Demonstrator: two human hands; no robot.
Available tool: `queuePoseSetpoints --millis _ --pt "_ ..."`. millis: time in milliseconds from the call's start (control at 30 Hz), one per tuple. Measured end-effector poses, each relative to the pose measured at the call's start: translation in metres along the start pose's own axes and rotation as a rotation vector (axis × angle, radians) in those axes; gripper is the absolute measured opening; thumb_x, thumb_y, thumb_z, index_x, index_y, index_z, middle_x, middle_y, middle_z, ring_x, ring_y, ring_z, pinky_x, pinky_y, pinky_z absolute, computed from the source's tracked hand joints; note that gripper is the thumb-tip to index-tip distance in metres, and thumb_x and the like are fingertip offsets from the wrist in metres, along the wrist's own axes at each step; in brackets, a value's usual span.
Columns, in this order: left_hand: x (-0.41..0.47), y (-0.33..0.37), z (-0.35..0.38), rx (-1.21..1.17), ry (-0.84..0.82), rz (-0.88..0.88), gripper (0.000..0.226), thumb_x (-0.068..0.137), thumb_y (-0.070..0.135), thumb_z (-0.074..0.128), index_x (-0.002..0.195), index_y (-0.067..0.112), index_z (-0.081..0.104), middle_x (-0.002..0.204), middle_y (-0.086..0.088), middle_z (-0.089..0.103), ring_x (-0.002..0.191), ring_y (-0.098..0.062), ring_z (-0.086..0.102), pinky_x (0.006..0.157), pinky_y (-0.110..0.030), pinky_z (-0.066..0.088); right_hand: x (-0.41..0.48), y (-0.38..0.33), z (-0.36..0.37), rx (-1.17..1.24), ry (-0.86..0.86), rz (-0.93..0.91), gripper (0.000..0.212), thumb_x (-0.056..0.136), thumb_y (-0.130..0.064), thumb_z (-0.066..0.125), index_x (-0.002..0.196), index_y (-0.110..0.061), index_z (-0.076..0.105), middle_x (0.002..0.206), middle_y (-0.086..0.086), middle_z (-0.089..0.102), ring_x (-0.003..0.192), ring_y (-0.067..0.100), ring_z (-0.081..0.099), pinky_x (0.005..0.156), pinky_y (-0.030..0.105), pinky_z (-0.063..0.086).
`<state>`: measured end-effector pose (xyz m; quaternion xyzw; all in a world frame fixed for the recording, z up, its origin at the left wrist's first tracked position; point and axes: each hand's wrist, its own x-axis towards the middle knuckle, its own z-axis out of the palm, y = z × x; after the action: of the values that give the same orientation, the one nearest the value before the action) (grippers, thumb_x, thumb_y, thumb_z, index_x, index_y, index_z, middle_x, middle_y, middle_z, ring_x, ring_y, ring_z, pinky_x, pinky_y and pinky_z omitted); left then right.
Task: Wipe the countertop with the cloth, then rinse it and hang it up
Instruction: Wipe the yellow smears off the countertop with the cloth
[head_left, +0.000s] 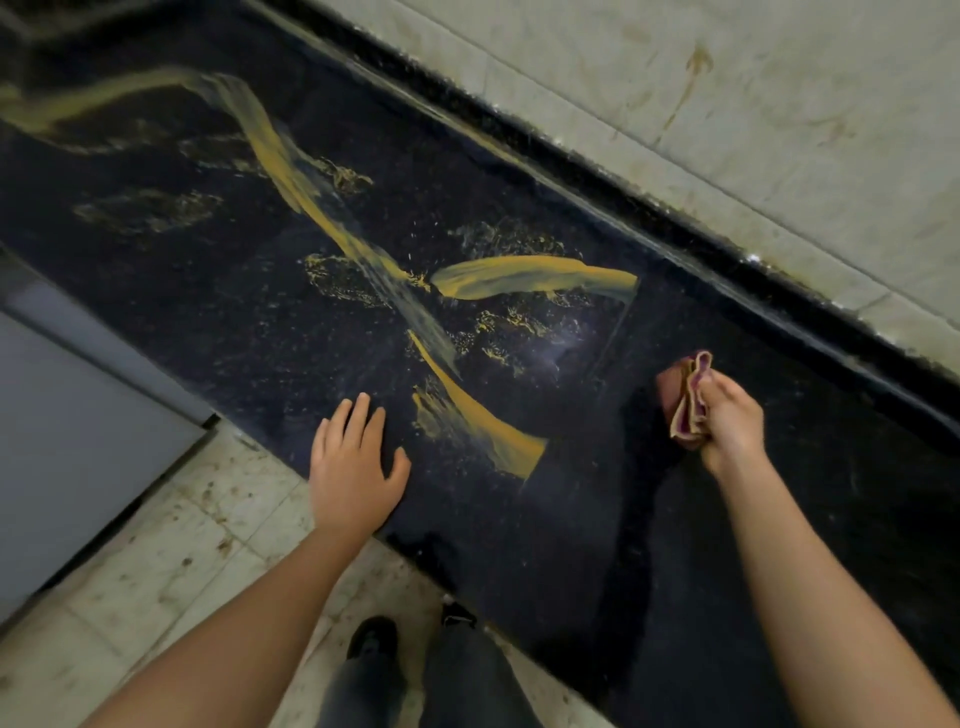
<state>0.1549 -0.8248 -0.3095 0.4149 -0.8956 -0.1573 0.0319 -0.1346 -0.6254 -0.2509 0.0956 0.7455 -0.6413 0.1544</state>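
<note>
Cloth (688, 400): reddish-pink, bunched and folded, held in the right hand (730, 418) at the right of the scene, over the dark counter (779, 519); fingers curled tight round the bunch, folds sticking out on the hand's left and far side; whether the cloth touches the stone, cannot tell. Left hand (353, 467): released, flat, fingers spread and straight, palm down on the counter's near edge, well left of the cloth. Between the hands, a broad yellow-orange smear (488, 426) on the black speckled stone; more smears run far and left in long curved streaks (291, 166), one short band (530, 275) just beyond the cloth; thin yellowish spatter around them. Far side: pale stained wall tiles (727, 78) behind a black upstand. Near left: grubby light floor tiles (171, 545), grey panel (67, 441), dark shoe (371, 636) and trouser legs below.
</note>
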Motion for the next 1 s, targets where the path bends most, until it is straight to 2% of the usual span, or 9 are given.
queuePoseSetpoints --millis 167,267,367,467,533,633,800,867,1000 --pt "-0.001 0.000 0.001 0.012 0.007 -0.029 0.063 0.081 0.045 0.031 0.123 0.005 0.058 0.138 -0.012 0.047 0.129 -0.029 0.039 0.108 -0.041 0.022 0.097 -0.043 0.037 -0.057 -0.032 -0.094 0.021 0.096 -0.003 0.042 0.086 -0.013 0.059 0.052 -0.014 0.065 0.044 -0.007 0.058 0.048 0.010 0.048" --pt "0.000 0.000 0.000 0.005 0.028 -0.032 0.061 0.081 0.044 0.034 0.122 0.005 0.059 0.137 -0.013 0.049 0.128 -0.024 0.033 0.106 -0.036 0.016 0.147 -0.049 0.056 -0.206 -0.007 -0.143 0.024 0.096 -0.008 0.044 0.113 -0.006 0.060 0.065 -0.007 0.063 0.037 -0.010 0.051 0.043 0.007 0.043" --pt "0.002 0.000 0.000 0.008 0.042 -0.030 0.060 0.081 0.043 0.035 0.121 0.004 0.058 0.136 -0.014 0.049 0.126 -0.022 0.029 0.105 -0.035 0.016 0.188 -0.041 0.071 -0.310 0.003 -0.200 0.028 0.095 -0.006 0.043 0.117 0.001 0.059 0.044 -0.016 0.059 0.037 -0.010 0.053 0.042 0.005 0.041" --pt "0.002 -0.001 0.002 0.016 0.046 -0.041 0.062 0.081 0.044 0.035 0.123 0.005 0.057 0.138 -0.013 0.048 0.128 -0.023 0.030 0.106 -0.038 0.019 0.200 -0.034 0.083 -0.481 -0.003 -0.314 0.029 0.094 -0.012 0.044 0.115 -0.004 0.062 0.083 0.001 0.070 0.062 -0.005 0.065 0.063 0.011 0.051" --pt "0.002 0.000 0.002 0.018 0.040 -0.058 0.063 0.081 0.046 0.033 0.125 0.006 0.056 0.139 -0.011 0.046 0.130 -0.025 0.033 0.107 -0.042 0.022 0.203 -0.028 0.087 -0.662 -0.024 -0.436 0.030 0.091 -0.014 0.045 0.114 -0.006 0.063 0.108 0.015 0.067 0.098 0.022 0.065 0.088 0.030 0.048" --pt "0.002 0.003 0.001 0.008 0.029 -0.078 0.065 0.080 0.046 0.032 0.126 0.006 0.055 0.141 -0.011 0.044 0.131 -0.029 0.035 0.108 -0.045 0.024 0.186 -0.018 0.081 -0.808 -0.145 -0.541 0.029 0.091 -0.011 0.047 0.114 -0.003 0.063 0.117 0.020 0.062 0.110 0.033 0.057 0.098 0.036 0.041" --pt "0.002 0.005 0.000 0.011 0.015 -0.086 0.069 0.079 0.048 0.030 0.126 0.005 0.054 0.141 -0.012 0.043 0.131 -0.032 0.037 0.107 -0.048 0.026 0.099 0.021 0.048 -0.856 -0.427 -0.700 0.022 0.089 -0.004 0.052 0.104 -0.001 0.067 0.106 0.018 0.067 0.100 0.035 0.058 0.088 0.026 0.036" --pt "0.002 0.006 -0.001 0.005 0.008 -0.091 0.071 0.078 0.050 0.028 0.127 0.005 0.054 0.142 -0.012 0.042 0.132 -0.032 0.035 0.108 -0.048 0.026 0.050 0.041 0.033 -0.815 -0.572 -0.771 0.022 0.087 -0.014 0.051 0.097 -0.005 0.069 0.099 0.012 0.069 0.094 0.029 0.058 0.089 0.028 0.038" --pt "0.001 0.006 -0.002 -0.003 0.012 -0.086 0.075 0.077 0.052 0.024 0.130 0.006 0.052 0.144 -0.011 0.039 0.135 -0.030 0.032 0.109 -0.047 0.023 -0.051 0.077 0.004 -0.748 -0.861 -0.891 0.021 0.086 -0.027 0.050 0.095 -0.017 0.065 0.094 0.001 0.069 0.088 0.009 0.047 0.085 0.007 0.029"
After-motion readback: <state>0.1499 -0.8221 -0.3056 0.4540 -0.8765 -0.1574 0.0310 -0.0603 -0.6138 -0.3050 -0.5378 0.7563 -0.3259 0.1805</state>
